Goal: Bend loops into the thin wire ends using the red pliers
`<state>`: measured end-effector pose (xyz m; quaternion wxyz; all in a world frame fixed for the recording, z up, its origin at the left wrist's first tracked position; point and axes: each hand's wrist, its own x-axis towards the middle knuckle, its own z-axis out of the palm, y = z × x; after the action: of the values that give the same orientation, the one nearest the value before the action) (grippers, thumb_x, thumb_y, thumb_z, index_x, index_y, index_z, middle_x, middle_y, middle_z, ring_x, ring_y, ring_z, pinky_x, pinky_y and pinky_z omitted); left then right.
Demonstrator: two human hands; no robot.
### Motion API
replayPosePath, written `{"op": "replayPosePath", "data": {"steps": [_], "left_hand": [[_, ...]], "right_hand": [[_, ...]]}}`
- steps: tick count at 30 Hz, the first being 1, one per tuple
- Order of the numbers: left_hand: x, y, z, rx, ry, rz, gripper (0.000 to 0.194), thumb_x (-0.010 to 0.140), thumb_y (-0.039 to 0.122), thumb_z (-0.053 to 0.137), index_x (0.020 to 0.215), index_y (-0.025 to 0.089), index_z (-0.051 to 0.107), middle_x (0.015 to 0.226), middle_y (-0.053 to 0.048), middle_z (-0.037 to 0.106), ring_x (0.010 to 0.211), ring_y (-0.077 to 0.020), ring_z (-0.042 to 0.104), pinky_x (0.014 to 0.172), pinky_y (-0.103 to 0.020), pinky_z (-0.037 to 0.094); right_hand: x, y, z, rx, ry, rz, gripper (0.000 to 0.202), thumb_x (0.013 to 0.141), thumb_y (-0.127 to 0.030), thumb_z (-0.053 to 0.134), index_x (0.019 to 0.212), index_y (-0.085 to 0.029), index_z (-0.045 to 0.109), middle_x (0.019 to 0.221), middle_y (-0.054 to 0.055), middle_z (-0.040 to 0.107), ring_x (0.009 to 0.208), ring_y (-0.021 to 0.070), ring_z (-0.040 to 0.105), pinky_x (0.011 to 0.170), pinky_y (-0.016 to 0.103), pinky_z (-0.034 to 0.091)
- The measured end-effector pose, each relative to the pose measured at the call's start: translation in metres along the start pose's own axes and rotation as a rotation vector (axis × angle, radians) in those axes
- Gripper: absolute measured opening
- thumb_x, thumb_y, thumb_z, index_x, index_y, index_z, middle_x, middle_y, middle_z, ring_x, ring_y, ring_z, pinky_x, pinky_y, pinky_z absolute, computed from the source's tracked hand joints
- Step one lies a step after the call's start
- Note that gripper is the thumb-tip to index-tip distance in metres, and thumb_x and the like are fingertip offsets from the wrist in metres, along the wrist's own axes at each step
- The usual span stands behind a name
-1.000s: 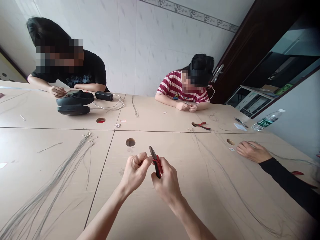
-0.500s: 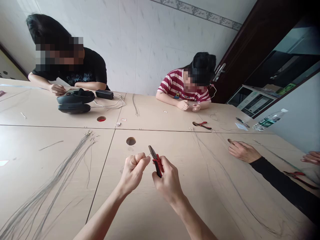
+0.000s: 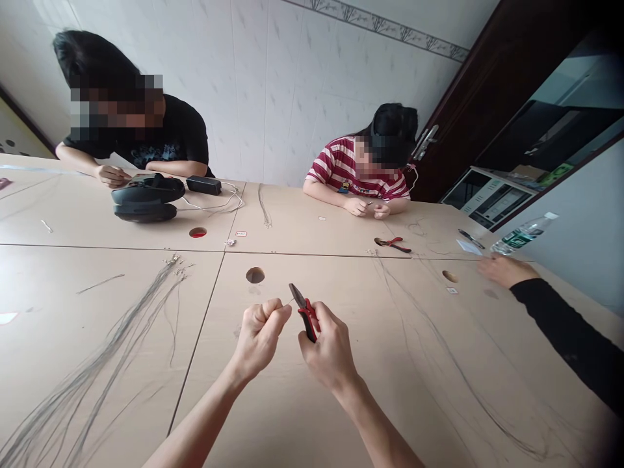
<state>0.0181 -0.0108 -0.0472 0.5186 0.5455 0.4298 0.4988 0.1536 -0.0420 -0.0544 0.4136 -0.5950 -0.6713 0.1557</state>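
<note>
My left hand [image 3: 260,335] is closed in a pinch above the table, near the middle of the view. A very thin piece, perhaps wire, shows between its fingertips and the pliers, but what lies inside the fingers is hidden. Just to the right, my right hand [image 3: 329,348] is wrapped round the red and black handles of the pliers [image 3: 305,312]. Their dark jaws point up and to the left, close to my left fingertips. A bundle of thin grey wires [image 3: 124,318] lies on the table to the left, with small metallic bits at its far end.
Two people sit across the table [image 3: 292,403]. A black-sleeved arm [image 3: 565,338] reaches in from the right. Farther back lie other red-handled pliers [image 3: 397,245], a dark headset-like device [image 3: 146,198], a black box [image 3: 203,185] and a bottle [image 3: 524,233]. Thin wires [image 3: 448,351] curve on the right.
The black-sleeved arm has moved its hand away from the table hole toward the bottle. A second hand and red-handled pliers at the right edge are out of sight. My hands have barely moved.
</note>
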Motion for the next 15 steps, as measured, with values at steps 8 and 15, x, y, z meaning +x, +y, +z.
{"op": "replayPosePath", "data": {"steps": [8, 15], "left_hand": [[0.002, -0.005, 0.0, -0.01, 0.003, -0.014, 0.042, 0.081, 0.027, 0.05, 0.057, 0.023, 0.016, 0.052, 0.007, 0.016, 0.05, -0.0085, 0.014, 0.048, -0.029, 0.014], [0.008, -0.01, 0.008, -0.024, -0.012, -0.041, 0.04, 0.079, 0.027, 0.05, 0.056, 0.023, 0.017, 0.051, 0.007, 0.018, 0.049, -0.008, 0.016, 0.048, -0.028, 0.016]], "right_hand": [[0.003, 0.006, 0.003, 0.027, -0.037, 0.071, 0.016, 0.067, -0.013, 0.045, 0.079, -0.023, 0.045, 0.064, -0.004, 0.048, 0.055, 0.0145, 0.045, 0.053, 0.025, 0.035], [0.003, 0.015, 0.001, 0.051, -0.06, 0.146, 0.019, 0.067, -0.014, 0.046, 0.084, -0.022, 0.05, 0.074, 0.001, 0.062, 0.066, 0.018, 0.059, 0.059, 0.027, 0.04]]}}
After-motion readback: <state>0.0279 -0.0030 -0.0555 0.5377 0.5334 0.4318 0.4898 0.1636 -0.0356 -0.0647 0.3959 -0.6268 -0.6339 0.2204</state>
